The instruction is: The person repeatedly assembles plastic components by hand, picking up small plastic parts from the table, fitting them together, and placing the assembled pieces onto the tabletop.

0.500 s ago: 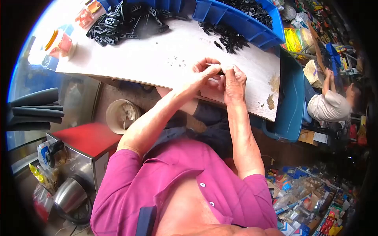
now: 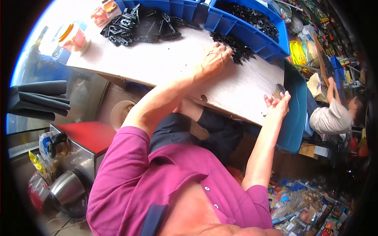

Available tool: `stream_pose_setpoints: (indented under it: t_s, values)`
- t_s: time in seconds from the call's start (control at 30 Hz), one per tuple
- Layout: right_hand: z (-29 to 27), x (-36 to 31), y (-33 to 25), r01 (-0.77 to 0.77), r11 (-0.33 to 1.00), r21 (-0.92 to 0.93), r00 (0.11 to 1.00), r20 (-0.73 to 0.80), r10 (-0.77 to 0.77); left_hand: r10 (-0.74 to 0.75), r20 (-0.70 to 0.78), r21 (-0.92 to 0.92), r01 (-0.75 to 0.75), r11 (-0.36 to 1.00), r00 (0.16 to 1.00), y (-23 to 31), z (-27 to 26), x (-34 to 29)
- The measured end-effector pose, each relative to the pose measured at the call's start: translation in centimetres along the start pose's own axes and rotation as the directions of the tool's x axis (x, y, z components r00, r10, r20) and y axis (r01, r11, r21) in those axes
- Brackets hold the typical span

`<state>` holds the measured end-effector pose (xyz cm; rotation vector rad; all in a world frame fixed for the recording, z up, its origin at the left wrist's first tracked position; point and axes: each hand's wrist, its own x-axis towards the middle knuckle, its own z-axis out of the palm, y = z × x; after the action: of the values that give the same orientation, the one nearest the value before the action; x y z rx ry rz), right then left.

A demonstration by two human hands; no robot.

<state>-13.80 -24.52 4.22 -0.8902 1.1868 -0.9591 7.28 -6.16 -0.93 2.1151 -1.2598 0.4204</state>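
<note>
My left hand point(image 2: 215, 59) is at the near edge of a loose heap of small black plastic pieces point(image 2: 238, 50) on the white tabletop point(image 2: 173, 59). Its fingers are bent and close together, and what lies under them is hidden. Out to the right, my right hand point(image 2: 278, 105) is raised over the table's right end, beside a teal bin point(image 2: 296, 122). Its fingers are curled, and a small dark part point(image 2: 280, 88) shows blurred at the fingertips. Longer black plastic parts point(image 2: 130, 24) are piled at the back left of the table.
A blue crate point(image 2: 252, 29) of small black pieces stands behind the heap, with another blue crate point(image 2: 165, 7) to its left. An orange-lidded jar point(image 2: 73, 38) sits at the left end. A pale bucket point(image 2: 120, 112) is below the table. A person point(image 2: 331, 117) works at far right.
My hands were together over the table's front edge, fingering something small. They have parted: the left went forward to the black heap, the right moved out toward the teal bin. The view shifted slightly.
</note>
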Motion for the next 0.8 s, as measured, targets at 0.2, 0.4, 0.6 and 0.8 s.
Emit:
stream_pose_setpoints:
  t_s: [0.2, 0.4, 0.6, 0.8]
  values:
    - [2.6, -2.4, 3.3, 0.028, 0.993, -0.112, 0.875, 0.484, 0.03, -0.234, -0.121, -0.464, 0.154, 0.872, 0.965, 1.2, 0.4, -1.7]
    - [5.0, -5.2, 5.6, 0.143, 0.968, -0.207, 0.616, 0.784, 0.077, -0.317, 0.624, -0.774, 0.62, -0.128, 0.714, 5.2, -1.2, -3.3]
    - [4.8, -6.1, 6.1, 0.21, 0.961, -0.181, 0.671, 0.742, -0.007, -0.299, 0.646, -0.763, 0.574, -0.298, 0.702, 6.1, -1.6, -4.5]
    - [4.9, -6.1, 6.3, 0.207, 0.966, -0.154, 0.644, 0.765, -0.016, -0.365, 0.58, -0.81, 0.465, -0.357, 0.728, 6.1, -1.3, -5.6]
